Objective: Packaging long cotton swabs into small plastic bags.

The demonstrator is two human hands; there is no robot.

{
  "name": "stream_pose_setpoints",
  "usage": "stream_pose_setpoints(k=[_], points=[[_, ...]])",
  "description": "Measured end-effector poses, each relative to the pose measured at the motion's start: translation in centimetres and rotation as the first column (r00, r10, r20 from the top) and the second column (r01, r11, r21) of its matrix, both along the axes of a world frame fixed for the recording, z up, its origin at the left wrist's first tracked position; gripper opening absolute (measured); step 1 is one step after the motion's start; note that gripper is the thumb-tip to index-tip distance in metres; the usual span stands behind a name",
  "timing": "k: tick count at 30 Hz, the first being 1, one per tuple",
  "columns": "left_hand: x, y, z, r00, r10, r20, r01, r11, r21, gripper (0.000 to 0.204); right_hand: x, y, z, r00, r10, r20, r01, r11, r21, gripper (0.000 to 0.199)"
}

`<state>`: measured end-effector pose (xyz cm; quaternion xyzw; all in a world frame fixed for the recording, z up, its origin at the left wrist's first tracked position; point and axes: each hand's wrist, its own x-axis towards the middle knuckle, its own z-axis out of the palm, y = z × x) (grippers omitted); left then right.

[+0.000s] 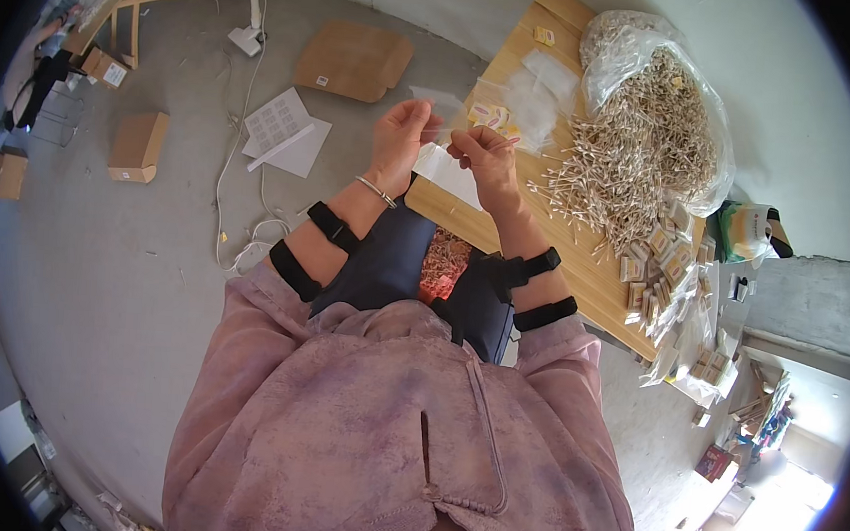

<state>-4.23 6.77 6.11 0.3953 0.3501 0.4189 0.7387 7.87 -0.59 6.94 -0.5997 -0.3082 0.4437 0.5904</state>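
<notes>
A small clear plastic bag [437, 98] is stretched between my hands above the table's near left corner. My left hand [401, 139] pinches one side of it between thumb and fingers. The fingers of my right hand [487, 162] are closed on its other side. Whether anything is inside the bag cannot be made out. Below my hands, a white sheet [450, 176] lies at the table corner. Just beyond them are small yellow-and-white packets [490, 116] and a stack of clear bags [543, 83]. Right of my right hand spreads a big heap of wooden-stick cotton swabs [637, 132].
The swabs spill from a large clear sack [718, 176] on the wooden table [554, 230]. Several small filled packs [673, 261] are piled at its right end. Flattened cardboard [355, 62], a brown box [138, 147], papers [280, 125] and a white cable [224, 185] lie on the floor.
</notes>
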Motion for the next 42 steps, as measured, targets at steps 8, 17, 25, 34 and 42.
stream_pose_setpoints(k=[8, 17, 25, 34, 42], points=[[-1.1, -1.4, -1.1, 0.977, -0.039, -0.210, 0.090, 0.967, 0.239, 0.025, 0.5, 0.8, -1.2, 0.995, -0.092, -0.042, 0.092, 0.996, -0.014, 0.021], [-1.1, -0.7, -2.5, 0.954, -0.039, -0.296, 0.080, 0.988, 0.130, 0.017, -0.8, 1.2, -1.6, 0.975, -0.051, 0.217, 0.072, 0.994, -0.088, 0.027], [-1.1, -0.4, -4.6, 0.898, 0.058, -0.436, 0.115, 0.926, 0.361, 0.016, -1.4, 1.1, -2.4, 0.935, -0.006, 0.354, 0.033, 0.997, -0.069, 0.026], [-0.5, -0.8, -4.4, 0.741, 0.366, -0.562, 0.086, 0.779, 0.621, 0.014, -2.2, 1.4, -3.0, 0.749, 0.067, 0.659, 0.007, 0.994, -0.109, 0.024], [-0.7, -0.2, -4.3, 0.774, 0.372, -0.513, 0.169, 0.659, 0.733, 0.012, -2.4, 1.9, -2.4, 0.718, -0.030, 0.695, 0.163, 0.979, -0.125, 0.027]])
